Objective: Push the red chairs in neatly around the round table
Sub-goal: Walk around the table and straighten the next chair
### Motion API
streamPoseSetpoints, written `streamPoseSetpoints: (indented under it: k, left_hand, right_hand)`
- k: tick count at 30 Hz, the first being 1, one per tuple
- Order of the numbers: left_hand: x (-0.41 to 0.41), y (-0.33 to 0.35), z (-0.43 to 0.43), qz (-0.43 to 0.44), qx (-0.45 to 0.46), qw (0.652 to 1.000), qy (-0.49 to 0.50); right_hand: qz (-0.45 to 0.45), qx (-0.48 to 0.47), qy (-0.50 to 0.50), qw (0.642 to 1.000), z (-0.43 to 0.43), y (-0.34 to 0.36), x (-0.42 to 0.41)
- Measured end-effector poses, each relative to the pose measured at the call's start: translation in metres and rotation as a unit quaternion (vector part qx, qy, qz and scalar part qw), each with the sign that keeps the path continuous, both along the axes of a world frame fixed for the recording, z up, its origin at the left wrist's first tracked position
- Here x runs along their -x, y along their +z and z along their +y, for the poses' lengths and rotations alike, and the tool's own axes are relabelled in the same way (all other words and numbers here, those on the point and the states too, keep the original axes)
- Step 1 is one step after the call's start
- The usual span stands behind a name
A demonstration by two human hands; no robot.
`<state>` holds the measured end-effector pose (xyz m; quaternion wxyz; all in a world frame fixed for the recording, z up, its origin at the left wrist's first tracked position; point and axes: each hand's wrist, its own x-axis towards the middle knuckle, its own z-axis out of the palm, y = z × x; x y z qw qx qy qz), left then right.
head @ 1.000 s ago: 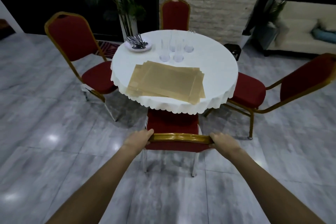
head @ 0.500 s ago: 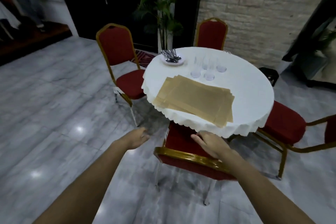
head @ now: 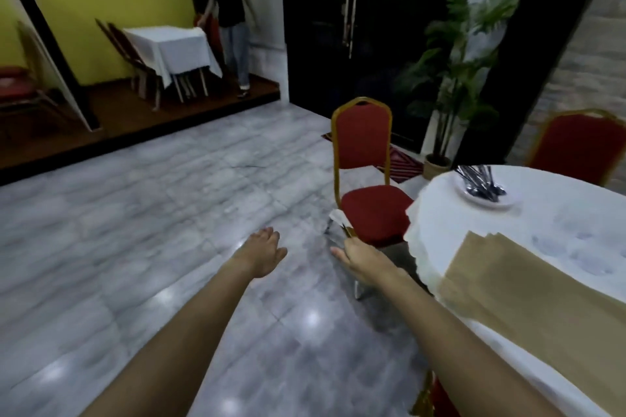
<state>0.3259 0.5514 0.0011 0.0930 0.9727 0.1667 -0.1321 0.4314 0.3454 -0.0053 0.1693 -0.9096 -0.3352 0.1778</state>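
The round table [head: 440,230] with a white cloth fills the right side. A red chair [head: 364,159] with a gold frame stands at its left, seat partly under the cloth's edge, back facing away. A second red chair [head: 576,145] shows behind the table at far right. A sliver of the near chair [head: 428,398] sits at the bottom edge under the table. My left hand [head: 262,256] hovers open over the floor. My right hand [head: 362,261] is open, close to the front corner of the left chair's seat, holding nothing.
On the table lie tan placemats [head: 528,298], a plate of cutlery [head: 482,183] and blurred glasses. A potted plant [head: 454,78] stands behind the chair. A person [head: 230,17] stands by a square white table [head: 172,47] on a raised platform at the back left. Marble floor spreads to the left.
Both hands have let go of the near chair's back, now tucked under the table. My view has swung left toward the left chair, and both open hands reach that way.
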Motion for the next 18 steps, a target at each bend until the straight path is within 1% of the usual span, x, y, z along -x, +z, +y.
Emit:
streamPoseSetpoints:
  k: [4, 9, 14, 18]
  left_hand:
    - [-0.036, 0.008, 0.079, -0.019, -0.036, 0.999, 0.004]
    - [-0.091, 0.003, 0.147, -0.003, -0.024, 1.000, -0.002]
    - [-0.170, -0.015, 0.213, 0.020, -0.027, 0.999, -0.028]
    - [-0.263, -0.010, 0.276, 0.016, -0.039, 0.999, -0.033]
  right_hand:
    - [-0.023, 0.007, 0.006, 1.000, 0.071, 0.007, -0.039]
    - [-0.028, 0.022, 0.013, 0.999, 0.141, 0.002, -0.100]
    - [-0.043, 0.041, 0.020, 0.998, 0.206, -0.003, -0.174]
    - [-0.033, 0.039, 0.017, 0.999, 0.263, -0.008, -0.260]
